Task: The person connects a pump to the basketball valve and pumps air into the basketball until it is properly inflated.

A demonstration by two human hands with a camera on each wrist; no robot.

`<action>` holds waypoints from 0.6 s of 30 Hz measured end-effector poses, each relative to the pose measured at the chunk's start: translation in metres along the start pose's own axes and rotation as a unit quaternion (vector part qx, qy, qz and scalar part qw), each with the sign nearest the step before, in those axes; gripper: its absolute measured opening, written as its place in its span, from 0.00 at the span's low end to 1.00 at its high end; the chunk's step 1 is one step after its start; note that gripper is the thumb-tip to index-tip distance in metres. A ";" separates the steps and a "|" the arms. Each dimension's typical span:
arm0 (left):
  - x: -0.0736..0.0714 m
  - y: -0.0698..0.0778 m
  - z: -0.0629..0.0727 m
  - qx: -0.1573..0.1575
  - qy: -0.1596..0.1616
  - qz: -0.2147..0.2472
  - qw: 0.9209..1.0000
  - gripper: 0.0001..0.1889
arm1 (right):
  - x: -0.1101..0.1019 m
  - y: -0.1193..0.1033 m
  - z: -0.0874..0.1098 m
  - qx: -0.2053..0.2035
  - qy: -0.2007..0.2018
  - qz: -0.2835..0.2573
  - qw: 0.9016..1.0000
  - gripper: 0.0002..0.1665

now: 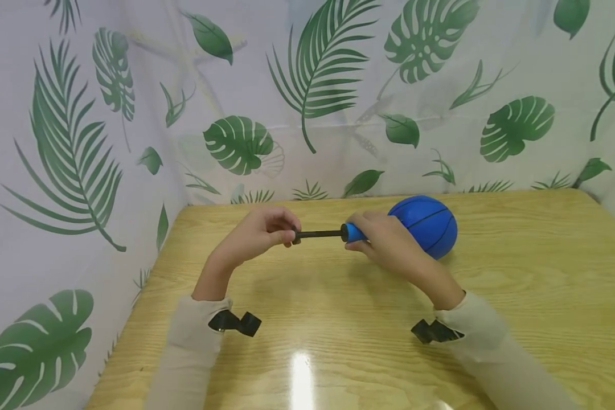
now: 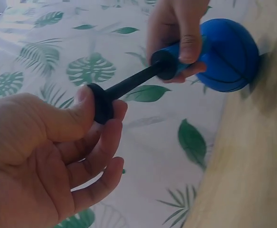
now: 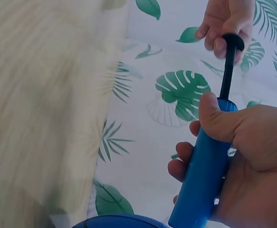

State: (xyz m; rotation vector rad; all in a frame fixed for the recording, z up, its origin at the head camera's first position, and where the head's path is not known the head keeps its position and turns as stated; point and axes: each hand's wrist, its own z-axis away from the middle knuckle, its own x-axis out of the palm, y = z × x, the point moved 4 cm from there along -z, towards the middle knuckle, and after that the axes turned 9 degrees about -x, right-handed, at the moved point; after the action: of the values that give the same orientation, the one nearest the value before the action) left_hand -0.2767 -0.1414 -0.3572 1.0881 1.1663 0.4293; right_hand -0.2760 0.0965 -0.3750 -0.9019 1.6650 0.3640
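Note:
A small hand pump (image 3: 202, 175) with a blue barrel is held between both hands above the table, its black plunger rod (image 1: 319, 233) drawn well out. My right hand (image 1: 389, 242) grips the barrel, thumb laid along it near the rod end. At the other end, my left hand (image 2: 57, 147) pinches the round black handle (image 2: 100, 103) between thumb and fingers. A blue ball (image 1: 433, 225) with black seams rests on the table just beyond my right hand. In the head view, the pump's far end is hidden by that hand.
The wooden table (image 1: 307, 307) has a glossy, light-grained top. White cloth (image 1: 333, 159) with green leaf prints hangs along its back and left sides. A black strap with a small black block (image 1: 248, 323) is on each wrist.

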 end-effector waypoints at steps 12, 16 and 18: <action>0.037 -0.003 -0.019 0.015 -0.015 -0.015 1.000 0.04 | 0.013 -0.020 -0.004 -0.022 0.003 0.009 1.000 0.17; 0.036 -0.003 -0.019 0.007 -0.017 -0.013 1.000 0.05 | 0.011 -0.020 -0.004 -0.022 -0.004 0.001 1.000 0.16; 0.034 -0.002 -0.018 0.005 -0.022 -0.011 1.000 0.05 | 0.011 -0.018 -0.003 -0.020 -0.010 -0.008 1.000 0.16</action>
State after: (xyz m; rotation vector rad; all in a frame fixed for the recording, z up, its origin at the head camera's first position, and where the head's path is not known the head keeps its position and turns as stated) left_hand -0.2801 -0.1080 -0.3767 1.0861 1.1410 0.3804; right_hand -0.2657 0.0787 -0.3799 -0.9373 1.6361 0.3955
